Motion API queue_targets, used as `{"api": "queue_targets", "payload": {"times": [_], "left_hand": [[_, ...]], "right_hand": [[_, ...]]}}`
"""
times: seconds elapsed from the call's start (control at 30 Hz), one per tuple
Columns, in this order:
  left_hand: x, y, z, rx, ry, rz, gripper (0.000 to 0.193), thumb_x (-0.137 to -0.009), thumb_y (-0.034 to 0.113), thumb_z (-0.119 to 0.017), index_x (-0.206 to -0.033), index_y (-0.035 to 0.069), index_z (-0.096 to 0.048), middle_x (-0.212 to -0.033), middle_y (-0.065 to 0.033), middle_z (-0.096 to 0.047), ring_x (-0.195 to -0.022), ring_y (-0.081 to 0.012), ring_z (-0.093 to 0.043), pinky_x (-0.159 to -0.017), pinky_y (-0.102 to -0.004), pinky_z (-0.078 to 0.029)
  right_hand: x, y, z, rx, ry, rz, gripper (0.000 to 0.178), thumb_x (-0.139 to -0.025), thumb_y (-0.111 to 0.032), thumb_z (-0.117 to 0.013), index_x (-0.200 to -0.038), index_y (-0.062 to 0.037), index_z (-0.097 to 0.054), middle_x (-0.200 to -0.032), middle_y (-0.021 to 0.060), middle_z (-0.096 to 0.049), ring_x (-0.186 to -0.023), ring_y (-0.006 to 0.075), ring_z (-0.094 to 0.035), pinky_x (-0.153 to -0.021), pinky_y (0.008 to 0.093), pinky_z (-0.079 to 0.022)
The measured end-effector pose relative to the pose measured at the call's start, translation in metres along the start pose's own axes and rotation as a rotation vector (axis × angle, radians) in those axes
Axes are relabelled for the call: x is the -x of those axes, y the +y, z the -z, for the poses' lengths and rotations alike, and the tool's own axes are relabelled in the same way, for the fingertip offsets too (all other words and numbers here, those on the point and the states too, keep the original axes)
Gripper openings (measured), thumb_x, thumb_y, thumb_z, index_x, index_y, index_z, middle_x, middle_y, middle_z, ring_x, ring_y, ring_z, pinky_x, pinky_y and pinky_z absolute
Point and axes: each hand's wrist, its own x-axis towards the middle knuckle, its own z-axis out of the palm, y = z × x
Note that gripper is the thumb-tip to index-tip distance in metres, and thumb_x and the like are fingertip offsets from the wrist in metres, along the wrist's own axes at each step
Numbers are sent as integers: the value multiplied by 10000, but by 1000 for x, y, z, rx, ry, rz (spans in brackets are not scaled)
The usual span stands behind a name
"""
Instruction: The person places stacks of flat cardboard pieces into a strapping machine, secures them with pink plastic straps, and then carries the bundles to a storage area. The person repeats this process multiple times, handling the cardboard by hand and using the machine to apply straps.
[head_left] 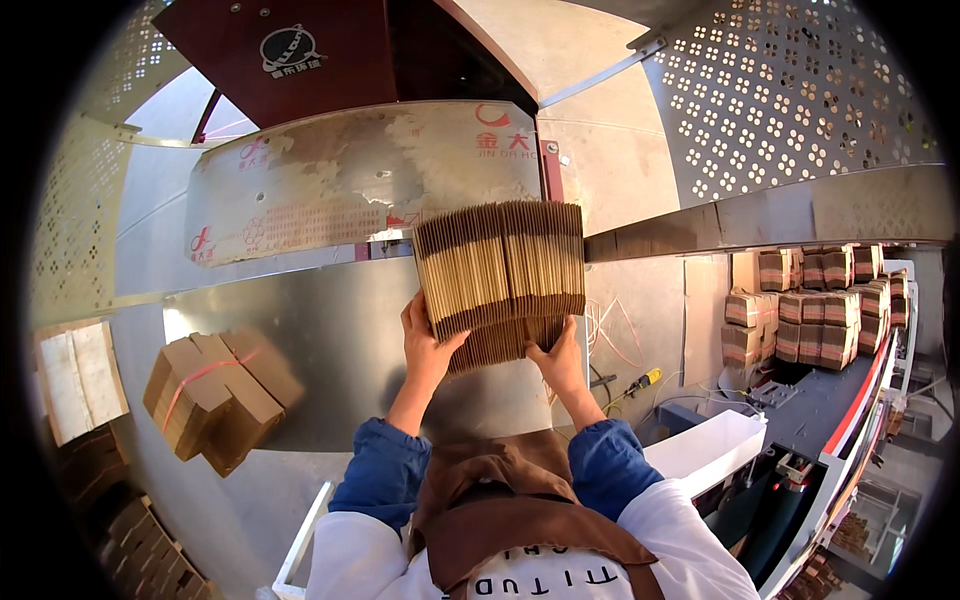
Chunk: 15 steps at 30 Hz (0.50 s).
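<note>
Carton stack: over the right end of the steel table.
Left hand, right hand: gripping opposite sides, thumbs on the near face.
Squeeze: even pressure, I'd judge, keeps it square.

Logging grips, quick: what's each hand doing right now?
Left hand: closed, holding the left side of the stack of folded cardboard.
Right hand: closed, holding the same stack at its lower right.
</note>
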Motion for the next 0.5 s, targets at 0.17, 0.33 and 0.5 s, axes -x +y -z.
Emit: {"api": "queue_targets", "payload": {"times": [0.17, 0.33, 0.5], "left_hand": [[-1, -4, 5, 12, -36, -23, 910, -652, 107, -813, -1409, 71, -310, -1334, -168, -412, -1230, -351, -440, -990, -434, -451], [2, -5, 1, 164, -10, 45, 862, -679, 100, -802, -1386, 14, -317, -1308, -165, -488, -1178, -301, -524, -983, -387, -457], [-21, -3, 1, 120, -25, -11, 840, -706, 137, -806, -1376, -4, -320, -1291, -158, -524, -1148, -281, -558, -968, -365, -462]], "right_hand": [[-9, 5, 0, 107, -108, -86, 674, -751, -167, -692, -1265, 48, -313, -909, 285, -631, -871, 459, -624, -750, 455, -498], [-7, 6, 1, 34, -98, -57, 606, -766, -173, -677, -1228, 46, -351, -868, 289, -632, -849, 464, -624, -706, 471, -498], [-32, 9, 7, 151, -150, 51, 714, -789, -247, -677, -1303, 94, -318, -892, 316, -629, -825, 462, -630, -696, 493, -512]]}}
